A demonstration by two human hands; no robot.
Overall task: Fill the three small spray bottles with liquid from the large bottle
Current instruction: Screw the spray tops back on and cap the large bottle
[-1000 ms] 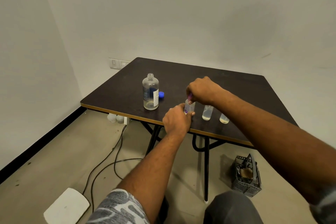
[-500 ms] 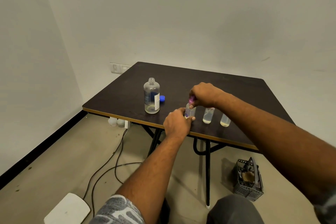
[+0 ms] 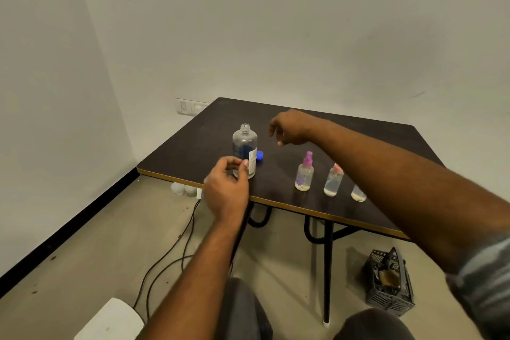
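Half a second ago both hands were closed around the purple-topped spray bottle [image 3: 304, 174]; now both have let go of it. The left hand [image 3: 226, 188] has swung over to the large bottle [image 3: 244, 150], its fingers [image 3: 239, 165] loosely curled just in front of the label, empty and not quite touching as far as I can tell. The right hand [image 3: 290, 127] hovers above the bench [image 3: 345, 132] just behind and beside the large bottle, open and holding nothing.

The large bottle stands upright and uncapped, so a careless nudge from the left hand's approach could tip it and spill what little clear liquid remains. Its blue cap [image 3: 259, 155] lies touching or just beside its base, on the side toward the spray bottles, and could be knocked away by the right hand's descent.

The three small bottles stand in a row well to that same side of the large bottle, near the bench's front edge. The nearest wears a purple sprayer, the middle bottle [image 3: 333, 180] a pink top; the farthest bottle [image 3: 358, 194] is half hidden by the right forearm. Each is of clear plastic and shows pale liquid low in its body, seemingly only partly filled.
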